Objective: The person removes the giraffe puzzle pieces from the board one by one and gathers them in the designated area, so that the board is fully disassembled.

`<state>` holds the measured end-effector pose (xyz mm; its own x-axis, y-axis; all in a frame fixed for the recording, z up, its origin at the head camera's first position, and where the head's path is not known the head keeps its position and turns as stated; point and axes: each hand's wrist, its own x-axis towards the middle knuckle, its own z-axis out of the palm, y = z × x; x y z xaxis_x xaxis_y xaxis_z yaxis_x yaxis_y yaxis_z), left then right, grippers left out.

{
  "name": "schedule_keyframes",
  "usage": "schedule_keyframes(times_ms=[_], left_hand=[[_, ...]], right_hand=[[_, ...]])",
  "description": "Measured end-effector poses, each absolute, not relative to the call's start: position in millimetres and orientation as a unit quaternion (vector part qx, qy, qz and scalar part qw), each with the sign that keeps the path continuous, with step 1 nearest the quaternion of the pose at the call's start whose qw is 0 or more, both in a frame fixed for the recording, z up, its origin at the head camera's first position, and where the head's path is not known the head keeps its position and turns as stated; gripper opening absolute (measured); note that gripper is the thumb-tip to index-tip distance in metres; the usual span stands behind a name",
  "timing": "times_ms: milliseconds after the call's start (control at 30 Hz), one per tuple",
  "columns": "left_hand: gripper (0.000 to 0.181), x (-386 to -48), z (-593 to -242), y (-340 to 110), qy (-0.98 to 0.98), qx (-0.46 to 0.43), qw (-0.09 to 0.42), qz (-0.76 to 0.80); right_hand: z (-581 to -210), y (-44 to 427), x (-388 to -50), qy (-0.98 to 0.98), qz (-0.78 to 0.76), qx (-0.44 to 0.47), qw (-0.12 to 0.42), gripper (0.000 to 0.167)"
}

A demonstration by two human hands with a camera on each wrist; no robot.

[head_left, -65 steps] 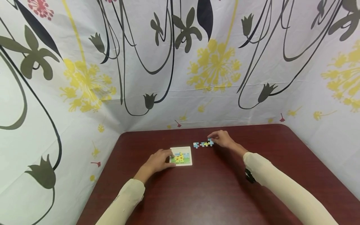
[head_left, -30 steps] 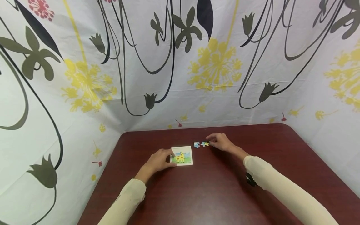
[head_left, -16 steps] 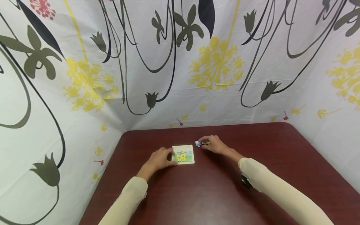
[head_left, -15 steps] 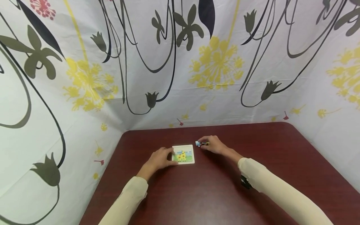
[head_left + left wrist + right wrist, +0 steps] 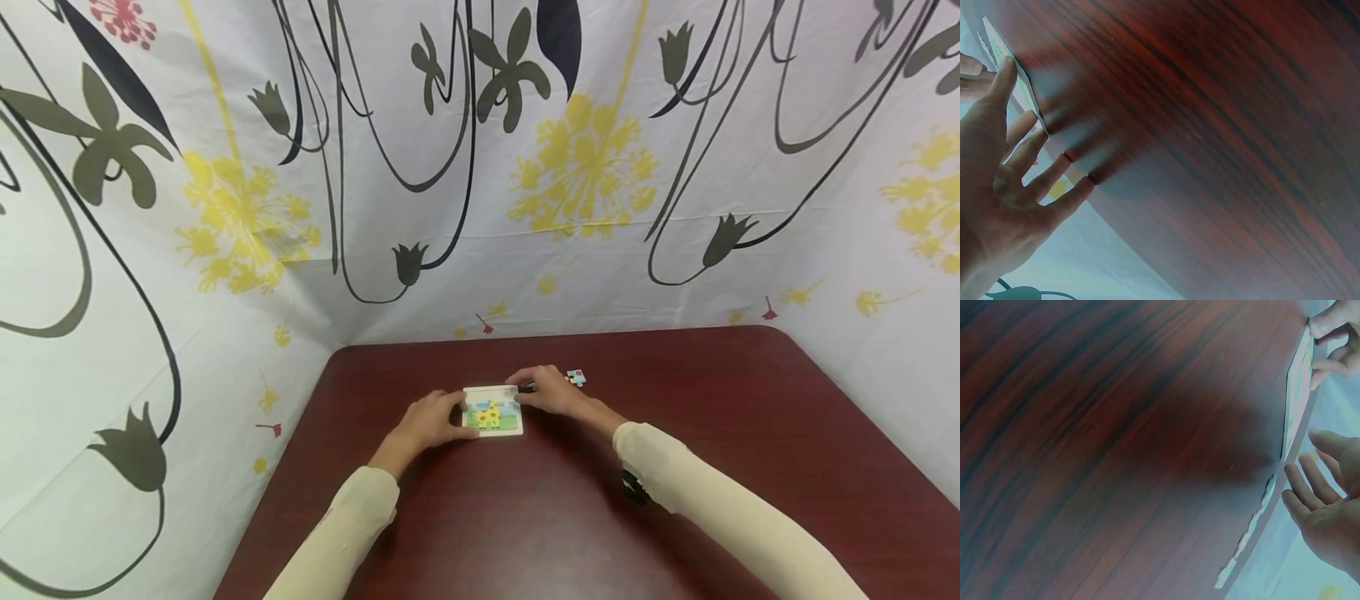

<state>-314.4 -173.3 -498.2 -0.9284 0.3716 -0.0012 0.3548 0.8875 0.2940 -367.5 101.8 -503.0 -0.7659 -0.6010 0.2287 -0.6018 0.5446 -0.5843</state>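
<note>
My left hand (image 5: 427, 421) holds the left side of a white-framed jigsaw puzzle tray (image 5: 491, 393), thumb at the near corner and fingers at the left edge. Inside it is a giraffe picture (image 5: 489, 415), with a pale strip along the far side. At the far right corner my right hand (image 5: 551, 392) hovers with its fingers spread apart; the right wrist view shows nothing held in it. A blue jigsaw piece (image 5: 575, 377) lies to the right of that hand. In the right wrist view, several flat puzzle pieces (image 5: 1247, 537) lie in a row beside the tray, partly hidden by the hand in the head view.
The dark red tabletop (image 5: 517, 517) extends toward the person and out to both sides. Behind it and at the sides hangs a white floral cloth (image 5: 480, 208).
My right hand has moved left along the row of pieces to the tray's far right corner. A piece it covered now shows at its right. The left hand stays on the tray.
</note>
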Motion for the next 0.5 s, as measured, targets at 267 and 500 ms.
schedule_keyframes(times_ms=[267,500], left_hand=[[0.057,-316.5,-498.9,-171.8,0.973,0.184,0.033,0.139],[0.057,-315.9,-499.2,-172.8,0.972,0.186,0.029,0.14]], right_hand=[[-504.6,84.8,-364.9,-0.883,0.312,0.35,-0.001,0.029],[-504.7,67.5,-361.9,-0.876,0.336,0.346,-0.022,0.029]])
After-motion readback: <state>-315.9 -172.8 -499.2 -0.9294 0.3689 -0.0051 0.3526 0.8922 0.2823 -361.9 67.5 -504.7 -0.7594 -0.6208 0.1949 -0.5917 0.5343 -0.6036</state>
